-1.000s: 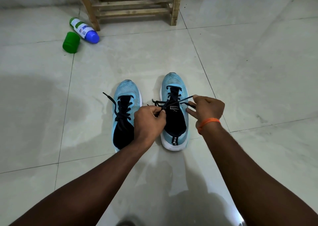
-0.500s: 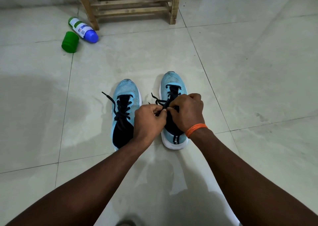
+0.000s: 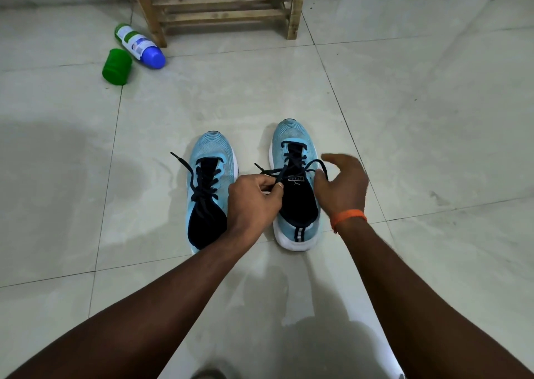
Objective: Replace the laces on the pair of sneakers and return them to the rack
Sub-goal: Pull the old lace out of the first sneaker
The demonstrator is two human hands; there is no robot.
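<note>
Two light blue sneakers stand side by side on the tiled floor, toes pointing away from me. The left sneaker (image 3: pixel 209 159) carries a black lace whose loose end trails off to its left. The right sneaker (image 3: pixel 291 136) has a black lace (image 3: pixel 291 172) crossing its tongue. My left hand (image 3: pixel 254 202) pinches that lace between thumb and fingers over the gap between the shoes. My right hand (image 3: pixel 342 186) hovers at the right sneaker's right side, fingers spread and blurred, with a loop of the lace by its thumb. An orange band circles my right wrist.
A wooden rack (image 3: pixel 222 6) stands at the far edge of the floor. To its left lie a toppled bottle with a blue cap (image 3: pixel 140 46) and a green cup (image 3: pixel 116 66).
My right hand came off the lace, opened its fingers and moved right of the shoe. My left hand kept its pinch on the lace. The sneakers stayed put.
</note>
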